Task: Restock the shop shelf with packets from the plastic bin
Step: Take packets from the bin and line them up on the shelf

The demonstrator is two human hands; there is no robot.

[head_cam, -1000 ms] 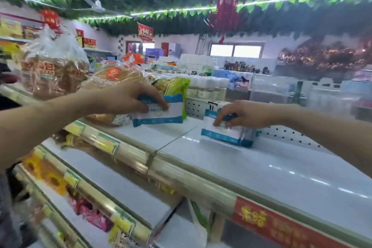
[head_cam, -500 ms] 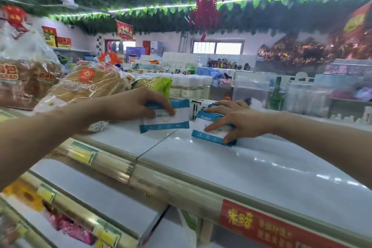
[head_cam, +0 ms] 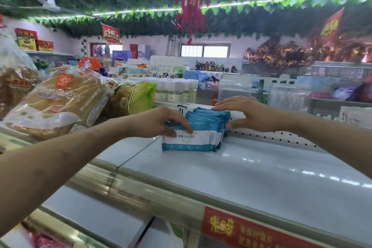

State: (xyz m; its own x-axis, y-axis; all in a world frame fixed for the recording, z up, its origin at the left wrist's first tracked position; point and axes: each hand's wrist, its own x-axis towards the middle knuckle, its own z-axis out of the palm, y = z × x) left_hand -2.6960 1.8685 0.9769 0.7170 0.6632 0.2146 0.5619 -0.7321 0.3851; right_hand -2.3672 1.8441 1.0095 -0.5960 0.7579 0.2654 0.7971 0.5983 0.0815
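Note:
A row of several blue-and-white packets [head_cam: 201, 133] stands upright on the white top shelf [head_cam: 251, 169], near its back edge. My left hand [head_cam: 161, 123] grips the front packet [head_cam: 186, 141] from the left, fingers over its top edge. My right hand [head_cam: 243, 115] presses flat on the back end of the row, fingers spread over the packet tops. The plastic bin is out of view.
Bagged bread loaves [head_cam: 58, 100] and a green snack bag [head_cam: 136, 96] lie on the shelf to the left. A perforated back panel [head_cam: 271, 135] runs behind the packets. Lower shelves [head_cam: 96, 219] step out below, with a red price label [head_cam: 251, 229] on the rail.
My left hand has carried its packet right and set it against the stack under my right hand. The two separate groups now form one row, held between both hands.

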